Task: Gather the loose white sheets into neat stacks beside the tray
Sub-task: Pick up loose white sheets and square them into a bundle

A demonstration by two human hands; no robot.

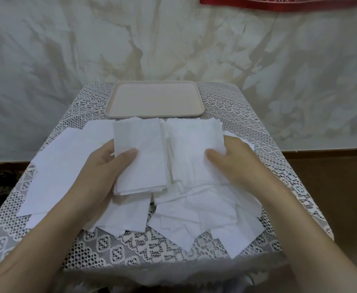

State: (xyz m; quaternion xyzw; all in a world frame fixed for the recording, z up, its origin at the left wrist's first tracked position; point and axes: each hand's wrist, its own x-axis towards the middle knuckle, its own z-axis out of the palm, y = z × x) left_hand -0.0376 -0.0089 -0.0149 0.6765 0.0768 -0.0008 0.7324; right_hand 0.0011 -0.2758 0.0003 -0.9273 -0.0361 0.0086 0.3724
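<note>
The left hand [107, 166] grips the left stack [139, 144] of white sheets by its near-left edge, thumb flat on top and fingers curled out of sight beneath. The right hand [234, 163] pinches the right stack [192, 140] the same way from the other side, thumb on top; its fingers are hidden under the paper.

The two stacks sit side by side, edges touching, long axes running away from the person toward the tray [156, 116]. Their far ends reach just beside its near rim.

The loose sheets [194, 216] lie fanned and askew on the lace cloth [143, 246] of the worktop, below and nearer than both stacks, with larger ones [63, 166] spread to the left. I'd judge the near-right scatter falls to the right hand and the left spread to the left hand.
</note>
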